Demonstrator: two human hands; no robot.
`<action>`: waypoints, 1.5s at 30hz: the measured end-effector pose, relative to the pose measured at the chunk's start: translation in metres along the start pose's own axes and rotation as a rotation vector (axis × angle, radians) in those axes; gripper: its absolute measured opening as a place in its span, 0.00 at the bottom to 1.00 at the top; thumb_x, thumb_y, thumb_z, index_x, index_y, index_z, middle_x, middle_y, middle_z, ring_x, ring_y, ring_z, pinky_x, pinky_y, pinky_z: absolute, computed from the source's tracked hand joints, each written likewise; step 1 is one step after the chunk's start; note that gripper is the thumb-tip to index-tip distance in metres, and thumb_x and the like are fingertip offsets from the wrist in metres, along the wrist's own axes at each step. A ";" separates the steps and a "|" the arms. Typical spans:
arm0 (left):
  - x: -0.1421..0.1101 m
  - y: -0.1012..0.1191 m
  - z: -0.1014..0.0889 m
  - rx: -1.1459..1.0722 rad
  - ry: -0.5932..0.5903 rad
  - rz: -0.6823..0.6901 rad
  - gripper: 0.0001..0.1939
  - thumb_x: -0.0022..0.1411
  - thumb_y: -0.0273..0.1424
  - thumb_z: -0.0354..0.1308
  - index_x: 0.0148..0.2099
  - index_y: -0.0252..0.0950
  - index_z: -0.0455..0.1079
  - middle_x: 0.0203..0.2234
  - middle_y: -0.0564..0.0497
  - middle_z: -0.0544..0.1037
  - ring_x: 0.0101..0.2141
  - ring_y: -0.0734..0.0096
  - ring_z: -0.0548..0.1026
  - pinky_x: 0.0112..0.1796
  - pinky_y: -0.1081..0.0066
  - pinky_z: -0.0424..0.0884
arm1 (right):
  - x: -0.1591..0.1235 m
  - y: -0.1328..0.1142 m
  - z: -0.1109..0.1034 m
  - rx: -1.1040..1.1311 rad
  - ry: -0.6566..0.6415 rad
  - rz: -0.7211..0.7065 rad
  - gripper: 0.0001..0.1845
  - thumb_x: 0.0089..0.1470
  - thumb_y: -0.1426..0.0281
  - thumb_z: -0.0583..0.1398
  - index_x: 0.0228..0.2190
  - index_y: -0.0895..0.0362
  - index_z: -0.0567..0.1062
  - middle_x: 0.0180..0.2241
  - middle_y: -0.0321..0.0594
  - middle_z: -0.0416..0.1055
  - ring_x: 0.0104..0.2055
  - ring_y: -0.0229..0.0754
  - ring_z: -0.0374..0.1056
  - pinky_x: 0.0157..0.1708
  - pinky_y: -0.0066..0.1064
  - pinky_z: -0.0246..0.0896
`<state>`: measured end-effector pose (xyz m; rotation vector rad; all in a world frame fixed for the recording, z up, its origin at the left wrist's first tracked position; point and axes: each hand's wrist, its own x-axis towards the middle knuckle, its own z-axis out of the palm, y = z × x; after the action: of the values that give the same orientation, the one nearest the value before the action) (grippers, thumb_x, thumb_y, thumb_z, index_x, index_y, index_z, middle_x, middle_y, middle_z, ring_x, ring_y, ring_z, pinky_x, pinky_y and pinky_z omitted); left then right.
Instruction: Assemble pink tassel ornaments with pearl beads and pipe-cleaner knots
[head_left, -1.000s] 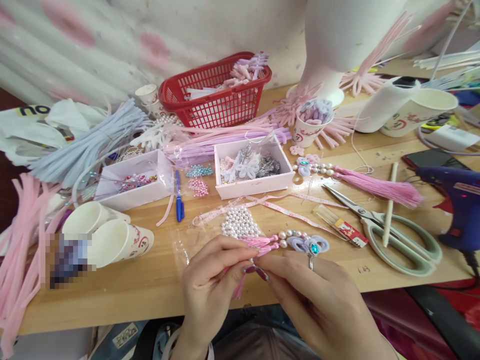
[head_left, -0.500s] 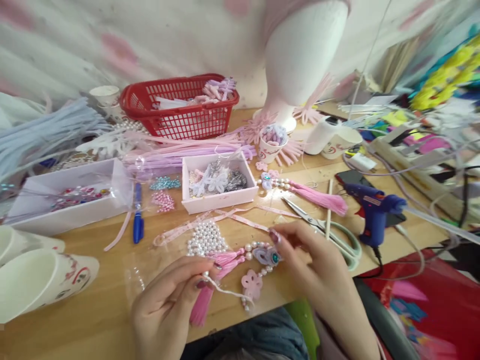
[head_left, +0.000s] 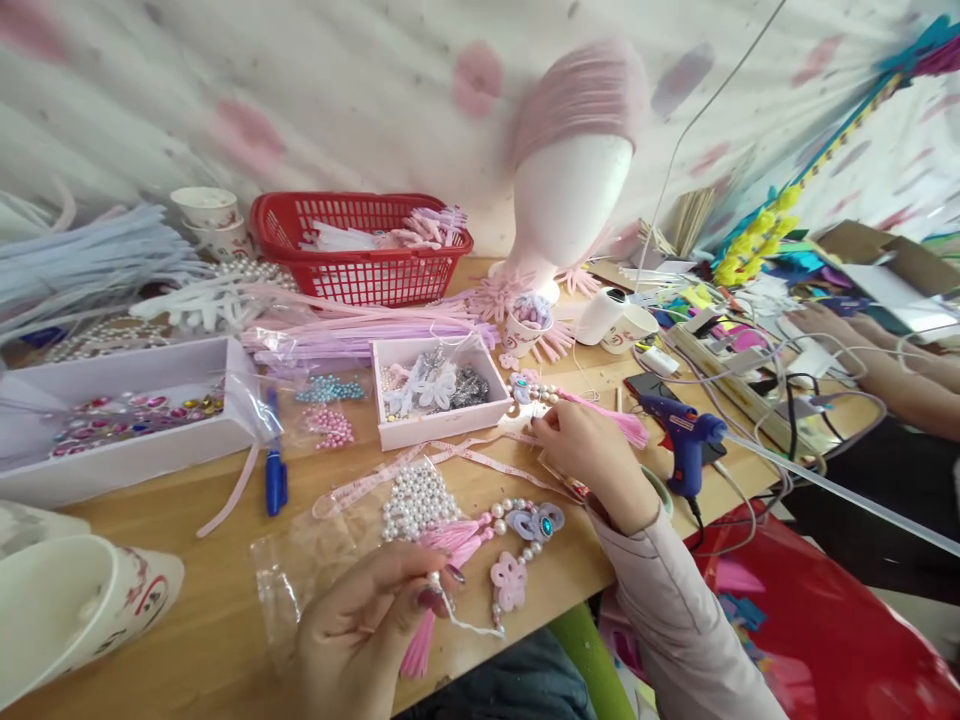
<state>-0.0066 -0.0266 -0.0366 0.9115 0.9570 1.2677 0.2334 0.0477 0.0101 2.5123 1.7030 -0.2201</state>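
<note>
My left hand [head_left: 367, 625] is closed in a pinch on a thin white cord [head_left: 469, 627], at a small white bead by the fingertips. Pink tassels [head_left: 459, 538] lie against and behind these fingers. They adjoin a beaded ornament with pearls, a blue-gem flower [head_left: 536, 522] and a pink flower [head_left: 508, 580]. My right hand [head_left: 589, 450] is reached out over the table with curled fingers, and what is in them is hidden. It covers most of the scissors, whose green handle [head_left: 658, 492] shows beside the wrist. Loose pearls [head_left: 420, 498] lie on clear plastic.
A white box [head_left: 442, 425] of charms and a red basket [head_left: 367, 275] stand behind. Paper cups [head_left: 120, 610] are at front left. A blue glue gun [head_left: 686, 440] with its cord stands right, near a power strip [head_left: 739, 385]. Another person's arms [head_left: 885, 365] rest at far right.
My right hand has left the beaded ornament and moved away over the scissors. My left hand still pinches the cord, whose loose end came into view. The view has swung right and up.
</note>
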 end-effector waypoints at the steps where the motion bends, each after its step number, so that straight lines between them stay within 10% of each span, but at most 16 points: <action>1: 0.000 -0.001 0.000 -0.014 -0.005 -0.017 0.07 0.54 0.41 0.75 0.33 0.47 0.86 0.22 0.52 0.84 0.22 0.76 0.80 0.30 0.83 0.77 | -0.002 0.000 -0.001 -0.006 -0.014 0.005 0.16 0.62 0.71 0.54 0.29 0.59 0.80 0.31 0.49 0.81 0.33 0.48 0.74 0.28 0.34 0.53; 25: 0.002 -0.013 -0.009 -0.093 0.031 -0.216 0.13 0.47 0.42 0.78 0.33 0.42 0.86 0.25 0.46 0.86 0.23 0.71 0.81 0.28 0.77 0.80 | 0.001 0.020 -0.006 0.417 -0.032 -0.039 0.12 0.53 0.76 0.56 0.20 0.55 0.70 0.18 0.39 0.70 0.23 0.41 0.67 0.24 0.31 0.53; 30: 0.001 -0.007 -0.003 -0.103 0.004 -0.105 0.11 0.52 0.41 0.76 0.33 0.40 0.86 0.20 0.48 0.83 0.19 0.73 0.77 0.22 0.77 0.75 | -0.024 0.039 0.003 0.867 -0.072 -0.128 0.12 0.60 0.60 0.56 0.31 0.55 0.71 0.25 0.36 0.74 0.20 0.35 0.64 0.20 0.26 0.58; 35: -0.002 0.000 0.007 -0.089 0.027 0.020 0.10 0.56 0.42 0.74 0.32 0.41 0.85 0.22 0.49 0.84 0.18 0.77 0.75 0.23 0.79 0.74 | -0.048 0.017 0.020 1.617 -0.185 -0.061 0.22 0.42 0.57 0.74 0.33 0.56 0.74 0.24 0.35 0.74 0.21 0.33 0.65 0.19 0.23 0.60; 41: -0.003 0.004 0.009 0.105 0.043 0.320 0.02 0.62 0.34 0.70 0.37 0.45 0.85 0.26 0.54 0.85 0.25 0.75 0.81 0.27 0.79 0.77 | -0.071 -0.015 0.028 1.909 -0.323 -0.170 0.14 0.52 0.59 0.70 0.35 0.51 0.74 0.24 0.32 0.70 0.21 0.35 0.64 0.20 0.24 0.64; 45: -0.005 0.005 0.008 0.359 0.096 0.466 0.04 0.64 0.34 0.68 0.36 0.42 0.83 0.27 0.53 0.85 0.26 0.71 0.82 0.29 0.75 0.79 | -0.090 -0.029 0.030 1.940 -0.183 -0.315 0.08 0.61 0.62 0.66 0.34 0.49 0.72 0.25 0.31 0.68 0.23 0.36 0.65 0.23 0.24 0.67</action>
<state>-0.0011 -0.0313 -0.0284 1.4237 1.1079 1.5667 0.1714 -0.0290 -0.0032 2.3512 2.0116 -3.2229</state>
